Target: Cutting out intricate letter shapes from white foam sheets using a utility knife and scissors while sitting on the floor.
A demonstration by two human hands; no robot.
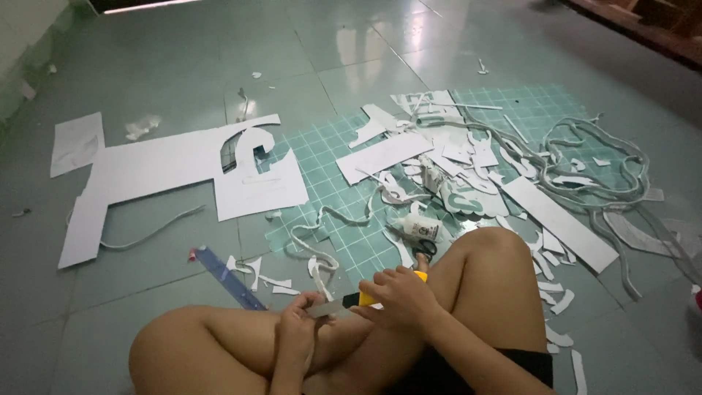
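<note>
Sitting cross-legged on the tiled floor point(146, 66), a person is holding a yellow utility knife point(365, 298) over their lap. Their right hand point(402, 296) is closing its grip around the yellow handle, while the left hand point(296, 322) is pinching the grey blade end between its fingertips. Just beyond the knees, a green cutting mat point(329, 146) is lying under heaps of white paper scraps point(468, 161), a small white glue bottle point(418, 227) and black-handled scissors point(423, 250). A blue ruler point(228, 276) is resting near the left knee, and a large white cut-out sheet point(168, 172) is spreading out further left.
</note>
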